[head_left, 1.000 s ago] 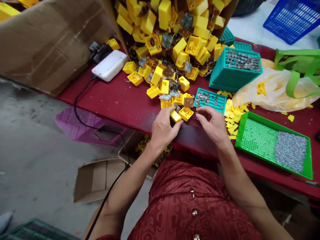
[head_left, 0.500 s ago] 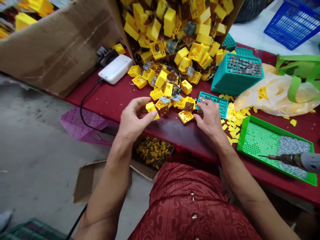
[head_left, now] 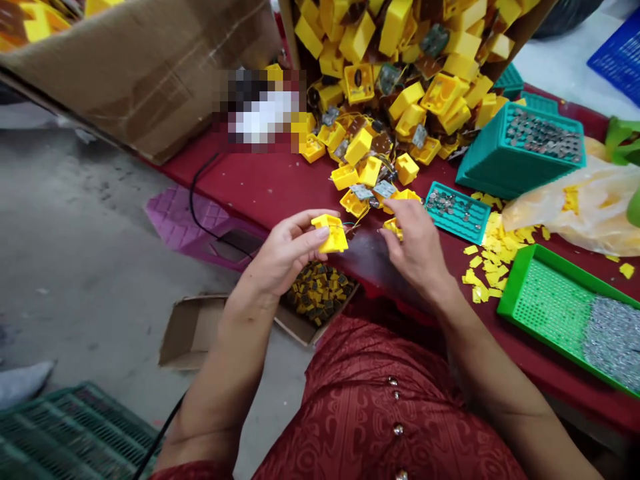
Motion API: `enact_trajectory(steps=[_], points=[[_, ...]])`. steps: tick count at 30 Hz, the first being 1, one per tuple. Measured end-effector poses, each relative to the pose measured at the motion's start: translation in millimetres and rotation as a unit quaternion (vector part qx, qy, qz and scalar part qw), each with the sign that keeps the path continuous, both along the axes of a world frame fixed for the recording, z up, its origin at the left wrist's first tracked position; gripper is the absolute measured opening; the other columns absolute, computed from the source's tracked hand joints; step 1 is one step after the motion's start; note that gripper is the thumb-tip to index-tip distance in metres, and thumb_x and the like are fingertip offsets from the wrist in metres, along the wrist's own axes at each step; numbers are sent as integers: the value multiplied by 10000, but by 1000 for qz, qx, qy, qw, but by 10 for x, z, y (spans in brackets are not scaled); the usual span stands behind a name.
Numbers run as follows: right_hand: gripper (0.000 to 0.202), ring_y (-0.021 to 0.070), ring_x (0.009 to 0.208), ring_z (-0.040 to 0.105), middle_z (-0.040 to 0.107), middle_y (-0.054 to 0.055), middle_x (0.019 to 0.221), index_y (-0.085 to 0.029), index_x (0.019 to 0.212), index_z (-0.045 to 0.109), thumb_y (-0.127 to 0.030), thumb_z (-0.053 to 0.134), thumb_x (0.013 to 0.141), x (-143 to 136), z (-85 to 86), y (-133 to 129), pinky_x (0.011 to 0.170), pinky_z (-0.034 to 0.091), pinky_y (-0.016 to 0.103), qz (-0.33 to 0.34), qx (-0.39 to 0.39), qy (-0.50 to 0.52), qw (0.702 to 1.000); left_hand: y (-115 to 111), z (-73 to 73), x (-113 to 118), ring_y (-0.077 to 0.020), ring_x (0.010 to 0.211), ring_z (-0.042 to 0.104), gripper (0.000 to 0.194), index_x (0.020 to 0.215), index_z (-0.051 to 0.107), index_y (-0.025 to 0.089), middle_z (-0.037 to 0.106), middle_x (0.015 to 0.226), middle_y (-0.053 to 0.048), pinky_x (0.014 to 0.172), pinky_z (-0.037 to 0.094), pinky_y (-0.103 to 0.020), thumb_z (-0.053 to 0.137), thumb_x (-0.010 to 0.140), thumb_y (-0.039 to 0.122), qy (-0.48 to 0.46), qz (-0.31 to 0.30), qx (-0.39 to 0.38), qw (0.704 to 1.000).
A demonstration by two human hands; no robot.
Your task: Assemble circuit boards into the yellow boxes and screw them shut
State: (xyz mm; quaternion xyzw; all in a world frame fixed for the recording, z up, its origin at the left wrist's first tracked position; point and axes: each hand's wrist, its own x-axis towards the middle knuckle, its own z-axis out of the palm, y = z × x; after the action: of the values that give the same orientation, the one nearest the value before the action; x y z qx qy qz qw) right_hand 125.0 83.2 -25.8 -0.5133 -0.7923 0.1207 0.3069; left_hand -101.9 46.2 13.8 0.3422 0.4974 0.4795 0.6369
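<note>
The left hand [head_left: 280,260] now has the yellow case [head_left: 337,239] turned to show its hollow side, pinched between thumb and fingers just over the red table's [head_left: 240,187] front edge, leaving its inside seemingly within reach. The right hand [head_left: 417,243] curls beside another small case [head_left: 393,229]; whether it pinches anything, I cannot tell.
</note>
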Motion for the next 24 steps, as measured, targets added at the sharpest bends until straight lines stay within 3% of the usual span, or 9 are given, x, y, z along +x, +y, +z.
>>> enact_trajectory(steps=[2, 8, 13, 15, 18, 20, 24], points=[[408, 310, 1176, 589, 631, 158, 1313, -212, 1346, 663, -179, 563, 951, -144, -126, 48, 1063, 541, 515, 13, -1, -15, 1000, -54, -43, 23, -127, 746, 684, 482, 1078, 796, 175, 766, 972, -57, 578, 543, -184, 952, 664, 367, -20, 6, -18, 1000], [277, 289, 1060, 547, 619, 147, 1179, -224, 1070, 763, -338, 511, 1050, -199, -358, 194, 946, 531, 504, -17, 67, 4, 998, -88, -112, 45, -135, 777, 695, 501, 1051, 789, 162, 776, 1010, -84, 605, 552, -195, 964, 680, 449, -61, -33, -26, 997], [352, 296, 1119, 557, 621, 170, 1261, -196, 1258, 746, -229, 528, 985, -131, -323, 134, 970, 525, 500, 93, 86, -15, 992, -124, -71, 53, -164, 810, 732, 515, 1064, 770, 171, 779, 991, -80, 658, 598, -236, 960, 707, 490, -81, -60, -29, 994], [350, 310, 1148, 566, 631, 175, 1298, -190, 1222, 760, -220, 564, 933, -111, -264, 65, 985, 517, 516, 133, 64, -16, 989, -149, -9, 69, -164, 807, 734, 517, 1050, 771, 166, 780, 985, -83, 653, 602, -234, 965, 701, 494, -89, -76, -27, 993], [187, 302, 1164, 603, 683, 139, 1271, -207, 1004, 768, -263, 617, 910, -13, -118, -83, 1028, 506, 519, 148, -14, 39, 988, -183, 99, 104, -167, 789, 747, 501, 1053, 779, 164, 789, 979, -88, 628, 601, -228, 967, 703, 470, -98, -99, -30, 990], [140, 267, 1151, 644, 722, 102, 1230, -216, 943, 723, -300, 612, 947, 103, -4, -205, 1053, 511, 485, 150, -115, 118, 975, -194, 149, 140, -177, 779, 768, 500, 1073, 786, 175, 796, 978, -81, 612, 602, -229, 977, 692, 436, -107, -113, -40, 987], [283, 212, 1072, 701, 757, 60, 1170, -226, 971, 652, -501, 600, 1015, 351, 120, -423, 1023, 556, 406, 103, -333, 312, 884, -174, 166, 265, -229, 777, 799, 437, 1030, 781, 190, 795, 929, -79, 564, 585, -255, 935, 723, 460, -110, -156, -64, 980]])
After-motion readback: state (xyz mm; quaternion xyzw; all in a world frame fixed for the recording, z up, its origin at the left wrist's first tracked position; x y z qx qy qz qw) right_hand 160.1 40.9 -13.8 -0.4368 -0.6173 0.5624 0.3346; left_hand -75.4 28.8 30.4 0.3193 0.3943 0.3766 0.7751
